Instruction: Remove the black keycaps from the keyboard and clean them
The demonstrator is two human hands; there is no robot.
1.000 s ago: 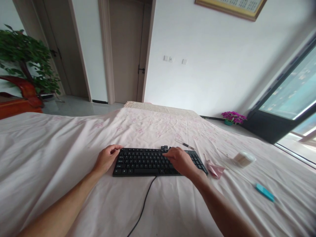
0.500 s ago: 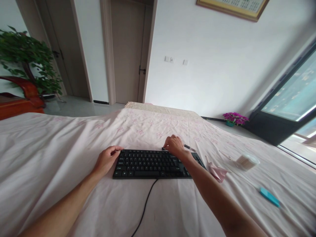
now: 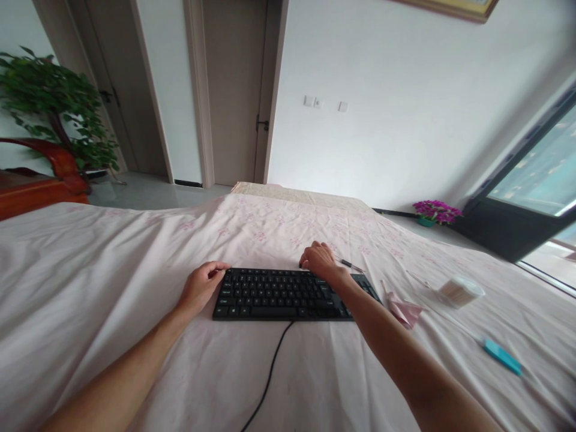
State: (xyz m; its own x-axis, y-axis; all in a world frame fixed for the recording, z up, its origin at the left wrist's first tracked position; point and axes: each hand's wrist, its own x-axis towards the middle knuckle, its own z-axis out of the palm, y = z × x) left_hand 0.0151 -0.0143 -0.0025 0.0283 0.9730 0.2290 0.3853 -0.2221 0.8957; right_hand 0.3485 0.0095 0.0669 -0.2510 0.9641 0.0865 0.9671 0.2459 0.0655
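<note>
We look down along two bare forearms onto a bed-like surface spread with a pale pink sheet (image 3: 135,264), creased and printed with small flowers. In front of us, between the two hands, a black keyboard (image 3: 270,294) lies flat on the sheet, its long space bar on the side nearest us. A black cable (image 3: 272,369) runs from its near edge down toward us.

The left hand (image 3: 204,287) is at the keyboard's far left corner, index finger stretched out to touch it and thumb tucked close underneath. We cannot tell whether those fingers grip the corner or only rest on it.

The right hand (image 3: 320,258) reaches over the keyboard's far edge, right of the middle, its fingers curled downward. A small black piece (image 3: 301,264) shows at the fingertips; the hand hides the rest, so we cannot tell whether they are pinching it.

Just beyond the right hand we see a thin tool (image 3: 351,264) with a dark grip. Right of the keyboard lies a crumpled pink cloth (image 3: 406,311), then a clear tub (image 3: 461,291) of thin sticks, and nearer us a turquoise object (image 3: 503,357). Farther off, purple flowers (image 3: 436,210) stand in a green pot by the white wall (image 3: 382,132).
</note>
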